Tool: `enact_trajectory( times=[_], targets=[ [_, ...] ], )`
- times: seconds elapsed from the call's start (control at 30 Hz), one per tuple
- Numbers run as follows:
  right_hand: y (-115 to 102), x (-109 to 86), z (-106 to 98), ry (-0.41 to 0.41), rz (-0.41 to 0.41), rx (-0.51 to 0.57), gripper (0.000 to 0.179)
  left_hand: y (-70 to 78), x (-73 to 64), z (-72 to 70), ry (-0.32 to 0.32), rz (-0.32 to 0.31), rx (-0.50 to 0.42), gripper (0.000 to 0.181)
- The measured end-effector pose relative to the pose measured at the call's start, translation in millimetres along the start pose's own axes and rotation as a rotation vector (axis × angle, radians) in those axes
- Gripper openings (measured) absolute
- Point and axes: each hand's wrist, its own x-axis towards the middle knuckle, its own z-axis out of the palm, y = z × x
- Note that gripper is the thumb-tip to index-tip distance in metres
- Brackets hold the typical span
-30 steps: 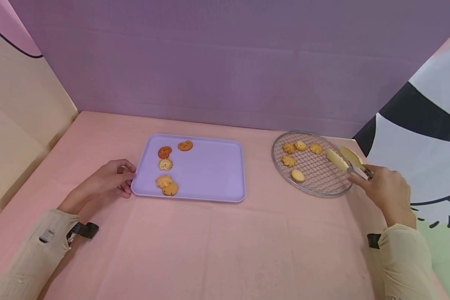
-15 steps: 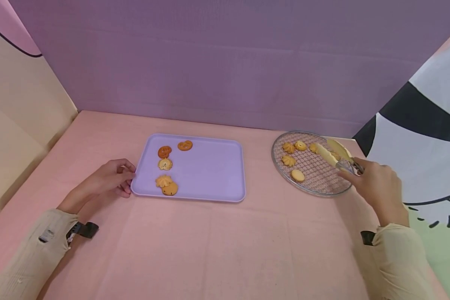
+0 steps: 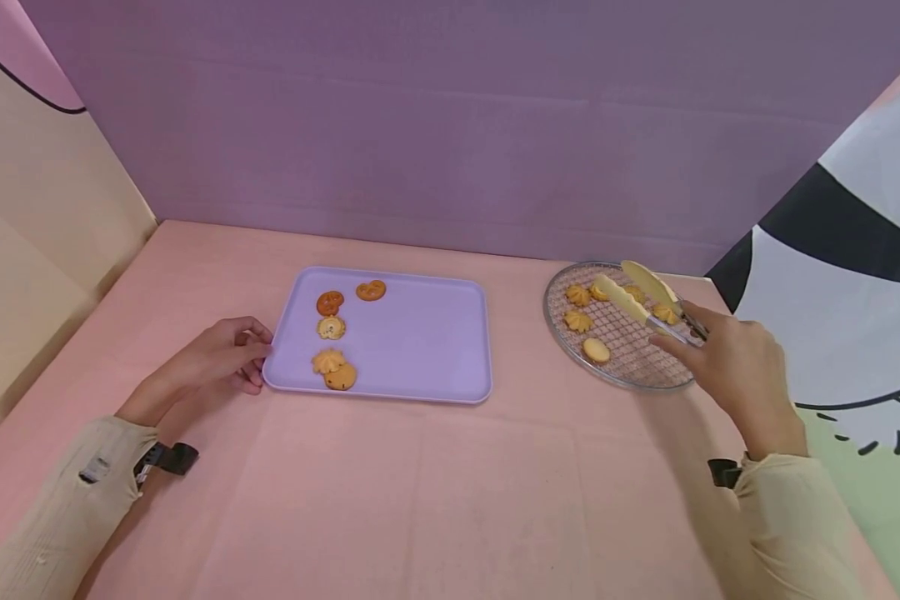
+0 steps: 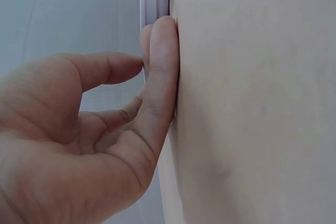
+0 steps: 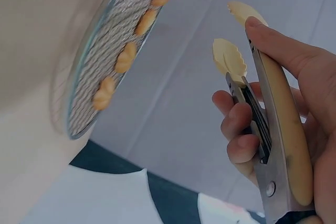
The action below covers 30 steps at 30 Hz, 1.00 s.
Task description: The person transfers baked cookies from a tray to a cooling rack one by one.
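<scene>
My right hand [image 3: 742, 362] grips a pair of tongs [image 5: 273, 114] with cream-coloured tips. The tips [image 3: 622, 300] stand apart, nothing between them, above the round wire rack [image 3: 630, 358]. Several shell-shaped cookies [image 3: 577, 321], a ring-like one partly behind the tongs and a plain oval cookie [image 3: 596, 350] lie on the rack. My left hand [image 3: 228, 354] pinches the near left corner of the lilac tray [image 3: 420, 342]; in the left wrist view, the thumb and fingers [image 4: 163, 51] meet its rim. On the tray lie two pretzel cookies [image 3: 371, 290], a frilled cookie [image 3: 331, 327] and two overlapping cookies [image 3: 340, 377].
A pink cloth [image 3: 495, 492] covers the table. Behind it rises a purple wall [image 3: 450, 133]. Cream panelling [image 3: 52, 217] stands at the left, and a printed black-and-white panel [image 3: 855, 308] at the right.
My right hand has moved left with the tongs, from the rack's right side to above its far middle, uncovering a cookie at the right. The left hand and tray stay in place.
</scene>
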Motion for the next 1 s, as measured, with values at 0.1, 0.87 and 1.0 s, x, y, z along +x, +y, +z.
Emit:
enact_trajectory(
  times=[0.1,0.87,1.0],
  targets=[
    [-10.9,-2.1,-1.7,0.025,-0.037,0.003,0.070,0.7,0.8,0.1,-0.001,-0.002,-0.002,0.037],
    [-96.7,-5.8,6.2,0.142,-0.354,-0.030,0.063,-0.4,1.0,0.6,0.008,-0.015,-0.009,0.036],
    [-114.7,-8.2,9.6,0.095,-0.372,-0.015,0.061,-0.2,1.0,0.7,0.011,-0.016,-0.001,0.036]
  ],
)
